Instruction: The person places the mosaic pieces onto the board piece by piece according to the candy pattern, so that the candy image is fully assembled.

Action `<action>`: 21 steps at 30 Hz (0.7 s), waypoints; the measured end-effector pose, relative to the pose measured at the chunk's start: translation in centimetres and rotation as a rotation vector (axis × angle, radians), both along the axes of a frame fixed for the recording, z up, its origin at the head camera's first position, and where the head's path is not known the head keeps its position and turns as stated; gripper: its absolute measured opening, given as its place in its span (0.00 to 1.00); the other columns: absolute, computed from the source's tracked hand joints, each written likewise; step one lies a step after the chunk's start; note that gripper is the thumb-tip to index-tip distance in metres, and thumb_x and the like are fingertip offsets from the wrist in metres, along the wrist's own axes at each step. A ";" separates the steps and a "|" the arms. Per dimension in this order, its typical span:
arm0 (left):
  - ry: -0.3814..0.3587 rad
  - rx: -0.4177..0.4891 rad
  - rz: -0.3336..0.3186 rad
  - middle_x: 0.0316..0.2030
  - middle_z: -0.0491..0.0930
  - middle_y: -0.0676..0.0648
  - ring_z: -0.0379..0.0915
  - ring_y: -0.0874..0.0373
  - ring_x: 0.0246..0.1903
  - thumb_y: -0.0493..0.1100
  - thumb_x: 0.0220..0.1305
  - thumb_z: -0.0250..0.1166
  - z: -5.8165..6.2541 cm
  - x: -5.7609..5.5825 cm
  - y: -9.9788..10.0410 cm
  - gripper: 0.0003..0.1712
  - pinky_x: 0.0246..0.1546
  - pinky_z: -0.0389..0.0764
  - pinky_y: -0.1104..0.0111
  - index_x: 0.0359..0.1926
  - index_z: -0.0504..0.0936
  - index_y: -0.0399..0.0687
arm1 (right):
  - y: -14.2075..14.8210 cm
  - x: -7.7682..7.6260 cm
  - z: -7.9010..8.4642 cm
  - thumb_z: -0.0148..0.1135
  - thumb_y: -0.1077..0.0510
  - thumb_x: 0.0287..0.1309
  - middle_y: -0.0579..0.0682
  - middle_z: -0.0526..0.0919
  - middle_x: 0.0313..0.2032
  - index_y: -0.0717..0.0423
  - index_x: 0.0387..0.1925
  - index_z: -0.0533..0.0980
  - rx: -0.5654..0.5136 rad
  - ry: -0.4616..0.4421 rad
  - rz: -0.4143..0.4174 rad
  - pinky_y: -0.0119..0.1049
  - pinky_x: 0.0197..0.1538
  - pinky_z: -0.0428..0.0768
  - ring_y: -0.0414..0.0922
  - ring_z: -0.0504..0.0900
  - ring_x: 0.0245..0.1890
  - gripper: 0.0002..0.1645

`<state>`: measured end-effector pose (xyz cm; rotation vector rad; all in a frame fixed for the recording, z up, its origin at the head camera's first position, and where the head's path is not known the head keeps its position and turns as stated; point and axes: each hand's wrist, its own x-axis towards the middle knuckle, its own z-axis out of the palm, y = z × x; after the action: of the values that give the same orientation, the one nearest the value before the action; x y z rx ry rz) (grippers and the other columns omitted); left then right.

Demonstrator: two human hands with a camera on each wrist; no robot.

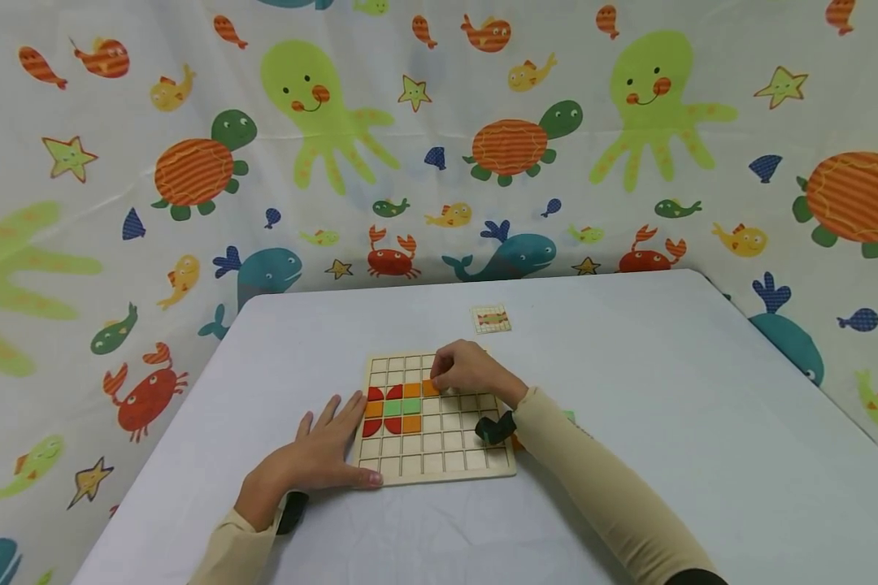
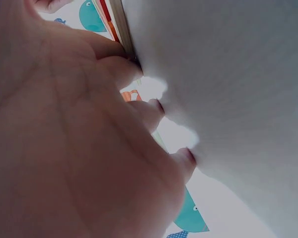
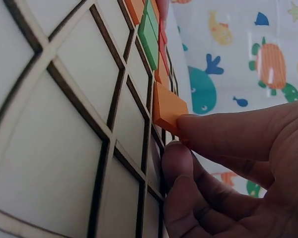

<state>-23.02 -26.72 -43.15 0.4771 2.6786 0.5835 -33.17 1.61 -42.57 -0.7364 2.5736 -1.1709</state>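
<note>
A wooden grid board (image 1: 439,465) lies on the white table, with red, orange and light green tiles set in its left part. My right hand (image 1: 467,370) is over the board's upper middle and pinches an orange square tile (image 3: 169,105) between thumb and fingers. In the right wrist view that tile sits tilted at a grid cell, close to the green tiles (image 3: 149,37). My left hand (image 1: 320,457) lies spread at the board's left edge; its thumb touches the lower left corner and its fingertips reach the side.
A small pattern card (image 1: 492,319) lies beyond the board. Partly hidden by the right forearm, a green piece (image 1: 570,416) and an orange piece (image 1: 518,443) lie right of the board. Behind the table hangs a cloth (image 1: 439,203) printed with sea animals.
</note>
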 end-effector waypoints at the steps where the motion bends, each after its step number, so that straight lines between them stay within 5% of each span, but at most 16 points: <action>1: -0.002 0.000 0.000 0.85 0.45 0.35 0.31 0.29 0.82 0.71 0.48 0.81 0.0 0.0 0.0 0.79 0.74 0.32 0.28 0.86 0.47 0.38 | 0.0 0.0 0.0 0.73 0.63 0.64 0.45 0.87 0.31 0.58 0.34 0.87 0.001 0.001 0.000 0.34 0.37 0.79 0.43 0.80 0.32 0.02; 21: -0.003 -0.023 0.004 0.85 0.45 0.35 0.30 0.29 0.82 0.72 0.48 0.80 -0.1 0.1 0.2 0.79 0.74 0.32 0.27 0.86 0.48 0.38 | -0.3 0.8 -0.4 0.72 0.66 0.64 0.45 0.85 0.31 0.57 0.32 0.85 0.046 0.106 0.012 0.37 0.42 0.80 0.42 0.79 0.32 0.05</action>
<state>-22.91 -26.52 -43.29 0.4642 2.6812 0.5534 -32.41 1.28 -42.93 -0.8229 2.6686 -1.0929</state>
